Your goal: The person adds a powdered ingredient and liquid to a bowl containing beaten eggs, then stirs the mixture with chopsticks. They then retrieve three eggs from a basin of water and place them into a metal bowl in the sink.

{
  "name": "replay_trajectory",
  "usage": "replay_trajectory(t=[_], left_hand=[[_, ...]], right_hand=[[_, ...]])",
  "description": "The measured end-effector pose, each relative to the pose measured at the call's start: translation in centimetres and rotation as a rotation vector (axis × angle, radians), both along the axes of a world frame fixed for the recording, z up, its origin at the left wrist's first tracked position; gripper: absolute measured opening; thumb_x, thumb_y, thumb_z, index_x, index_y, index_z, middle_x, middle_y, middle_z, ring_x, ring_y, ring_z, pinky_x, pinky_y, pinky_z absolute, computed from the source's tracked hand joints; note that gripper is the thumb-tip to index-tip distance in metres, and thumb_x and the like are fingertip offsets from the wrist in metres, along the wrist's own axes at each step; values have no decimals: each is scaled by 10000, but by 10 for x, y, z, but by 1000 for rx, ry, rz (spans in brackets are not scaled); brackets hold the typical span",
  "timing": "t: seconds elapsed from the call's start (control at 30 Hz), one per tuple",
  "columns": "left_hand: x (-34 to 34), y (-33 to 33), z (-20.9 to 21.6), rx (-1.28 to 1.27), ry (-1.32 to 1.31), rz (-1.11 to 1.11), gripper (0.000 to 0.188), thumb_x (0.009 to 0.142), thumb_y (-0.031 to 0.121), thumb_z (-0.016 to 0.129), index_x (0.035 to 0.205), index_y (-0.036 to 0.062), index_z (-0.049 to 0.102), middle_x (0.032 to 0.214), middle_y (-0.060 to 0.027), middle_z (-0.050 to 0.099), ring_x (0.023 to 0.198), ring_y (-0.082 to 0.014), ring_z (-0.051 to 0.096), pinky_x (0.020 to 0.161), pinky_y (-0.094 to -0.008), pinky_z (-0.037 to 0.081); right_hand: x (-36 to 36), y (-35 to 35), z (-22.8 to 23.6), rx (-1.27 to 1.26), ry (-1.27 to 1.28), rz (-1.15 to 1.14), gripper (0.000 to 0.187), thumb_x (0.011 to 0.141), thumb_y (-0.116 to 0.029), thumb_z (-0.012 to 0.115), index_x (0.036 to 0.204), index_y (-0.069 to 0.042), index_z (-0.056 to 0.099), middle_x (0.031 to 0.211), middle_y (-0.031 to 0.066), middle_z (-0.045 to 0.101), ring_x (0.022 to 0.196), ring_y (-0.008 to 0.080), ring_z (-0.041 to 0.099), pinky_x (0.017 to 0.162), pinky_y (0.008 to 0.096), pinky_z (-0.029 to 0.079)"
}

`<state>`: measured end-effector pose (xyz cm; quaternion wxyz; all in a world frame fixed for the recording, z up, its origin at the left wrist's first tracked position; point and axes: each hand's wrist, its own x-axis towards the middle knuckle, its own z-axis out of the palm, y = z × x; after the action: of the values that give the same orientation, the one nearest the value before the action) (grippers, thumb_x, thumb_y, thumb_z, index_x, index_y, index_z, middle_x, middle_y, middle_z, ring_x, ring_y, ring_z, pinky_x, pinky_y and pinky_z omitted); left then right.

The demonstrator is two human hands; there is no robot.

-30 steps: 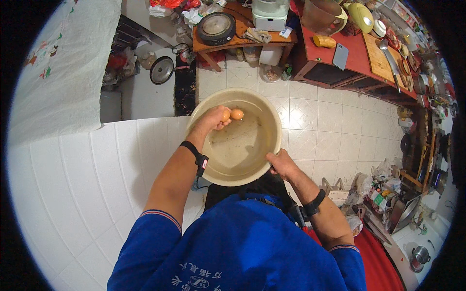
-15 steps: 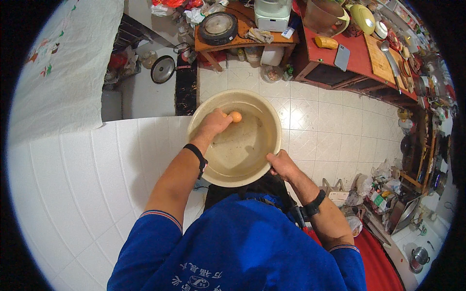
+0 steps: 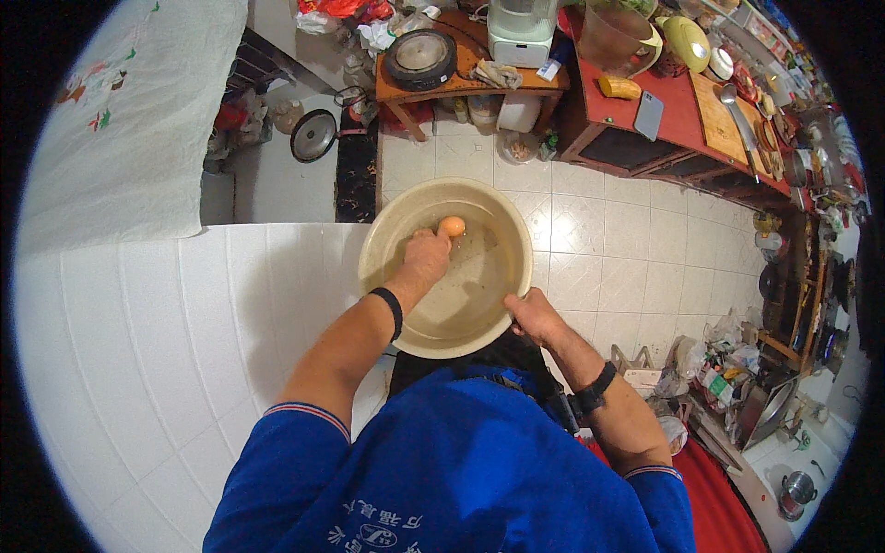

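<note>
A round beige plastic basin [image 3: 470, 309] is held in front of my body, with small dark specks and what looks like shallow water in it. Over its inside, my left hand [image 3: 427, 253] is closed on a brown egg [image 3: 452, 226], gripping it at the fingertips near the far side. The undersides of those fingers are hidden from above. On the near right, my right hand [image 3: 535, 316] grips the basin's rim, its thumb on top and the other fingers mostly out of sight below.
To my left is a white ribbed surface [image 3: 166, 341] beside a hanging cloth [image 3: 138, 120]. Ahead stands a low wooden table [image 3: 466, 88] with a round black-rimmed object. A red cabinet [image 3: 682, 129] at the far right bears a phone and cutting board. Bags [image 3: 710, 364] crowd the right.
My left hand and the egg have shifted slightly right within the basin, and the wrist has turned. My right hand keeps its hold on the rim.
</note>
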<state>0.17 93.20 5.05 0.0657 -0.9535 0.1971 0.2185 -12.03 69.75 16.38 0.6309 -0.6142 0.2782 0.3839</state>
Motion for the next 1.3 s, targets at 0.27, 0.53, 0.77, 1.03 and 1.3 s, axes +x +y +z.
replay_trajectory(t=[0.27, 0.53, 0.77, 1.03, 1.3], left_hand=[[-6, -7, 23, -168, 353, 209, 430, 932, 328, 612, 1242, 32, 633, 1070, -232, 744, 1035, -389, 730, 906, -504, 582], [5, 15, 6, -346, 283, 186, 428, 967, 361, 549, 1149, 0, 690, 1073, -269, 735, 1052, -449, 705, 959, -544, 549], [-19, 13, 22, -166, 367, 426, 528, 951, 239, 678, 1358, -52, 509, 1250, -291, 685, 1198, -430, 674, 1041, -514, 533], [-17, 33, 11, -146, 312, 531, 663, 918, 262, 729, 1318, -56, 305, 1174, -303, 690, 1106, -445, 711, 965, -499, 575], [-17, 48, 9, -268, 225, 451, 717, 880, 184, 780, 1415, 31, 328, 1175, -277, 688, 1088, -466, 695, 950, -504, 577]], right_hand=[[-8, 3, 9, 29, -21, -35, 296, 955, -191, 593, 873, 86, 659, 588, 71, 565, 444, 147, 485, 398, 339, 356], [-15, 10, 11, 9, -37, -61, 292, 954, -188, 592, 829, 71, 645, 587, 72, 561, 443, 151, 484, 398, 339, 357], [-25, 10, 4, 17, -45, -71, 292, 952, -186, 597, 843, 81, 642, 603, 76, 571, 446, 151, 487, 404, 340, 370], [-27, 17, -2, 6, -31, -64, 299, 954, -185, 591, 838, 86, 644, 584, 69, 569, 445, 152, 493, 405, 332, 375], [-30, 20, -6, 54, -53, -93, 300, 946, -189, 597, 795, 67, 639, 581, 69, 558, 438, 153, 481, 403, 343, 366]])
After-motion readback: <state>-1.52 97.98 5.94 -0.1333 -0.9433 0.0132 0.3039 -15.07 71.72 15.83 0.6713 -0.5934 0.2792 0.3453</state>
